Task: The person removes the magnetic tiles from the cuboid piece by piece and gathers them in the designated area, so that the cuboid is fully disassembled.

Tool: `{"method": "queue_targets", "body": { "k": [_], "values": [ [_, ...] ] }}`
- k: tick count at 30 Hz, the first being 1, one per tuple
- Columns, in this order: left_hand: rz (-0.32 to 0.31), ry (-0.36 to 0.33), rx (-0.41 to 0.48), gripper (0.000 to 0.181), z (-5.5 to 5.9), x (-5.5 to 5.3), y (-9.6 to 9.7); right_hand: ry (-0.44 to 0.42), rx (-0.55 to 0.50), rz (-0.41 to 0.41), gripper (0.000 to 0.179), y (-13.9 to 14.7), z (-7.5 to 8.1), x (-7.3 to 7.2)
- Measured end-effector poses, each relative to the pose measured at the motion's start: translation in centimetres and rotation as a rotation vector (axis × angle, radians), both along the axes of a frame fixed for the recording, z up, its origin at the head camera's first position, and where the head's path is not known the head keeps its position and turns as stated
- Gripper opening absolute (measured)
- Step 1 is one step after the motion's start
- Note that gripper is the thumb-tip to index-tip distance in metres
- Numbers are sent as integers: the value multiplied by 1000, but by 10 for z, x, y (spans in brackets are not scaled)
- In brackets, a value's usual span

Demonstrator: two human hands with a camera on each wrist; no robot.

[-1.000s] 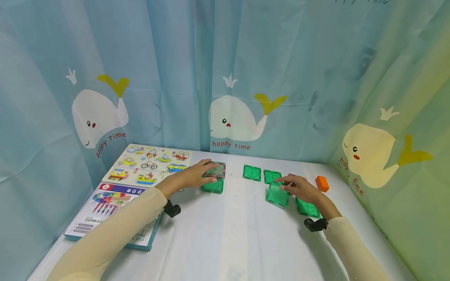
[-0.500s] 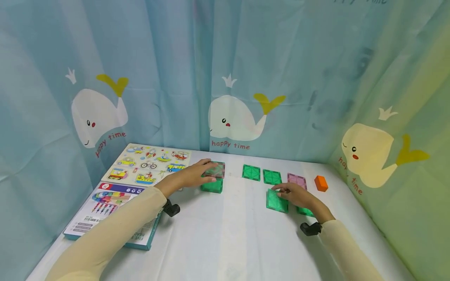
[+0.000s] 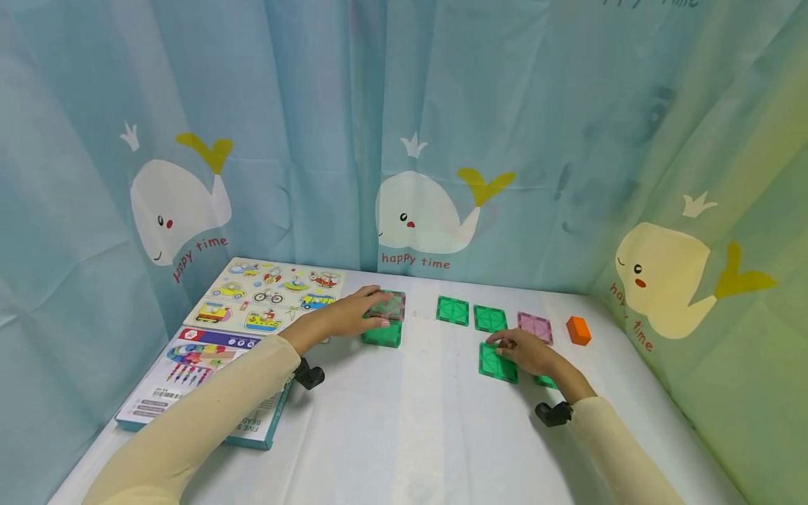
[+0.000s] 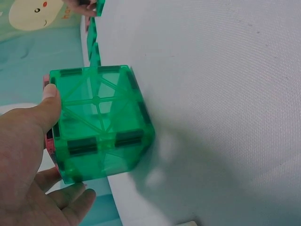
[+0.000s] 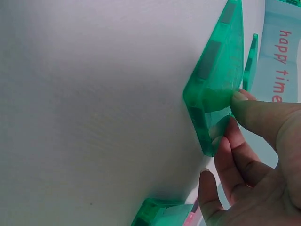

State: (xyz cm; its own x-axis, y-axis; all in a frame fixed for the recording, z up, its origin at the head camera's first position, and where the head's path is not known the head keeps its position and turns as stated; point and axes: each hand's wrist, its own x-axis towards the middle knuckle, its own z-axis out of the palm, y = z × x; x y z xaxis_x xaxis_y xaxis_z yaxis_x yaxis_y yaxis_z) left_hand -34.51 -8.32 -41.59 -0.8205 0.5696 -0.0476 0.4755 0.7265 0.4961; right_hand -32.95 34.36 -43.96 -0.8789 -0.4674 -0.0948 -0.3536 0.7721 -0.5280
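Note:
At the table's middle a cube of green magnetic tiles (image 4: pixel 96 117) stands with a pink magnetic tile (image 3: pixel 393 308) on top. My left hand (image 3: pixel 337 318) grips it from the left, thumb at the near top edge and fingers along the far side. To the right, my right hand (image 3: pixel 530 352) pinches a single green magnetic tile (image 3: pixel 494 363) by its edge, thumb on one face and fingers behind. In the right wrist view this tile (image 5: pixel 218 77) looks tilted; whether it touches the table I cannot tell.
Two flat green tiles (image 3: pixel 452 310) and a flat pink tile (image 3: pixel 535 327) lie behind the right hand. Another green tile (image 3: pixel 545 382) is partly hidden under it. An orange block (image 3: pixel 578 330) stands farther right. At left are a picture puzzle board (image 3: pixel 265 298) and a boxed toy (image 3: pixel 189 382).
My right hand has drawn the green tile slightly toward me and lowered it, uncovering the flat pink tile behind. The left hand and the cube have stayed put.

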Motion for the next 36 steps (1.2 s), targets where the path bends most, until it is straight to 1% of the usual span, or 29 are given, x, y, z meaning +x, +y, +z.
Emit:
{"method": "queue_targets", "body": {
  "k": [7, 14, 17, 20, 22, 24, 28, 32, 34, 36],
  "values": [
    [1, 0, 5, 68, 1, 1, 1, 65, -10, 42, 25, -4, -3, -3],
    [2, 6, 9, 69, 2, -1, 1, 75, 20, 32, 26, -10, -2, -10],
    [-5, 14, 9, 69, 0, -2, 1, 103, 5, 31, 28, -21, -1, -11],
    [-6, 16, 7, 70, -1, -3, 1, 115, -20, 20, 34, -44, 3, -11],
    [-3, 15, 0, 70, -1, -2, 0, 91, -51, 6, 41, -64, 10, -12],
    [1, 13, -10, 71, -1, -2, 0, 43, -89, -23, 50, -87, 16, -13],
    [8, 10, -19, 74, 1, -2, 0, -81, -220, -63, 62, -132, 25, -18],
    [13, 5, -19, 81, 5, -1, 2, -180, -346, -75, 65, -167, 30, -25],
    [17, 4, -25, 85, 7, -1, 3, -214, -382, -80, 64, -179, 31, -28],
    [18, 2, -24, 86, 7, -1, 3, -241, -395, -87, 64, -187, 32, -30]
  ]
}}
